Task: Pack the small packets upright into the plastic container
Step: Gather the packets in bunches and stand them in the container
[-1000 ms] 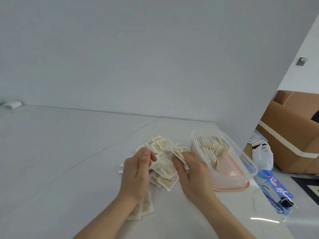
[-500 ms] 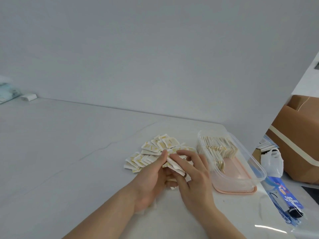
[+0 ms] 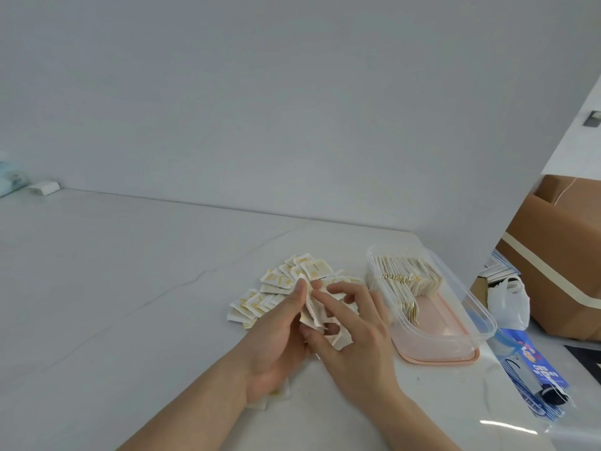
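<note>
From the head view, my left hand (image 3: 276, 340) is curled round a small stack of packets (image 3: 313, 308), thumb along the near face, holding them on edge just above the table (image 3: 130, 288). My right hand (image 3: 354, 333) has its fingers spread, with the fingertips (image 3: 325, 288) touching the stack's far side and squaring it. More loose packets (image 3: 279, 289) lie fanned flat on the table behind the hands, and a few peek out under my left wrist.

The plastic container (image 3: 481, 323) sits just to the right, on a pink lid. A row of packets (image 3: 406, 279) already stands upright at its far end, while the near half is bare.

I judge the step is evening up this bundle before it goes in. I would tap the edges level, keep the pinch firm so none slip out sideways, then lower the bundle on edge against the standing row, so that row props it up.
</note>
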Available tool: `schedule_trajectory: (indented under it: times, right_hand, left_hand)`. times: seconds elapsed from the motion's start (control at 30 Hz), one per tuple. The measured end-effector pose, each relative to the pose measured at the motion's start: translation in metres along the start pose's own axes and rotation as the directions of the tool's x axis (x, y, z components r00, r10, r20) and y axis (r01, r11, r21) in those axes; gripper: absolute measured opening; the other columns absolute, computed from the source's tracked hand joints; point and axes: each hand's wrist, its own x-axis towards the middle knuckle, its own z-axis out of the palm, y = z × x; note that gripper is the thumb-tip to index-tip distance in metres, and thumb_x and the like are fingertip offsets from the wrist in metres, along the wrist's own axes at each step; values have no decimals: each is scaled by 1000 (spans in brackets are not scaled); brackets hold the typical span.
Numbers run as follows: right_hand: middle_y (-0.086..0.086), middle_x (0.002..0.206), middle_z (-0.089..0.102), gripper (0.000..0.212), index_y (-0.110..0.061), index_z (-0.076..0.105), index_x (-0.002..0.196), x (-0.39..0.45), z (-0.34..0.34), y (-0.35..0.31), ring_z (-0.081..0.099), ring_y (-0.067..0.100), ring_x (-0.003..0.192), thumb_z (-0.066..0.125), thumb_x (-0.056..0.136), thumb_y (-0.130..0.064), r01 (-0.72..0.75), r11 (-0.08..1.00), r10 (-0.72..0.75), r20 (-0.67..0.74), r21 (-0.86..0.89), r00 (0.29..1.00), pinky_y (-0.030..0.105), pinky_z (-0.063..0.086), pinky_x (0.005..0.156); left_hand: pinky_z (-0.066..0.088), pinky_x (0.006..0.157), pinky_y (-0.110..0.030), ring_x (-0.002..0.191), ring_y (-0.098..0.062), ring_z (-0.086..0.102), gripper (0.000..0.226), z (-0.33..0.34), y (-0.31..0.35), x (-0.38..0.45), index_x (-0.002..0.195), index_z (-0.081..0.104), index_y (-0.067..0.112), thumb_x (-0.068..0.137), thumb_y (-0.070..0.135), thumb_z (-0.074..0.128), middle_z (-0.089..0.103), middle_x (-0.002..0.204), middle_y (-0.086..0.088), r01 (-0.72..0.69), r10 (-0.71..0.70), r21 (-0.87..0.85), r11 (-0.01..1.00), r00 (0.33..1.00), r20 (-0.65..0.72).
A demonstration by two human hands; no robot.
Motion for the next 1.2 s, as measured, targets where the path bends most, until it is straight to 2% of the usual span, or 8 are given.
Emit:
schedule_trajectory:
  times: [0.07, 0.1, 0.2, 0.43, 0.63, 0.8, 0.97, 1.2]
  right_hand:
    - [-18, 124, 55, 54, -36, 70, 125, 0, -1, -1, 53, 14, 109, 82, 74, -49, -5, 1000, 5, 7, -3, 1000, 37, 48, 89]
    - [-18, 124, 55, 59, -35, 69, 126, 0, -2, -2, 53, 14, 110, 83, 71, -50, -13, 1000, 13, 18, 5, 1000, 36, 48, 91]
    - [-17, 127, 52, 71, -32, 64, 132, 0, -5, -4, 54, 16, 118, 82, 66, -52, -33, 999, 30, 74, 42, 997, 37, 48, 97]
    - [-13, 138, 49, 79, -28, 53, 146, 1, -8, -3, 49, 15, 128, 73, 71, -42, -20, 997, 9, 157, 70, 988, 35, 41, 105]
    - [-23, 137, 45, 67, -29, 54, 144, 0, -9, 1, 47, 13, 129, 67, 79, -18, -50, 995, 35, 169, 85, 985, 42, 43, 104]
    - [-13, 136, 49, 63, -27, 57, 140, 1, -9, 0, 48, 13, 127, 63, 78, -30, -47, 995, 32, 153, 92, 988, 41, 43, 104]
    - [-15, 130, 50, 54, -24, 59, 135, 2, -8, 8, 47, 8, 123, 60, 82, -33, -133, 990, 130, 59, 49, 990, 39, 45, 101]
    - [-20, 154, 33, 80, -42, 39, 150, -5, -4, 20, 29, 7, 145, 55, 76, -67, -153, 947, 258, 386, -282, 886, 32, 31, 116]
  left_hand:
    - [56, 89, -42, 92, -24, 60, 62, -4, 2, 2, 140, 56, 10, 100, 56, 50, 68, 103, -6, -4, 1, -38, 999, 997, -77]
    - [51, 80, -37, 81, -20, 59, 64, -6, 3, 2, 138, 58, 8, 98, 58, 54, 62, 94, -5, 3, -6, -29, 1000, 994, -110]
    - [41, 77, -36, 68, -18, 49, 71, -9, 5, 1, 137, 58, 3, 96, 62, 56, 57, 90, -5, 48, -46, 15, 999, 990, -131]
    - [44, 78, -37, 75, -21, 54, 57, -6, 8, -2, 139, 60, 8, 102, 51, 52, 57, 96, -11, 65, -61, 56, 996, 996, -62]
    - [45, 68, -35, 82, -24, 56, 33, -6, 4, -3, 126, 71, 17, 103, 18, 47, 62, 96, -12, 65, -22, 224, 972, 982, -187]
    - [52, 75, -34, 87, -30, 68, 26, -3, 8, -6, 98, 64, 14, 105, 33, 48, 72, 100, -14, 108, -73, 143, 984, 971, -227]
    - [61, 80, -38, 92, -34, 77, 25, -8, 11, 1, 113, 65, -2, 103, 9, 44, 75, 105, -19, 0, -20, -64, 998, 951, -308]
    - [41, 52, -31, 58, -22, 49, 38, -16, 19, 2, 130, 64, 17, 99, -1, 51, 65, 104, -18, -133, 69, -128, 983, 907, -415]
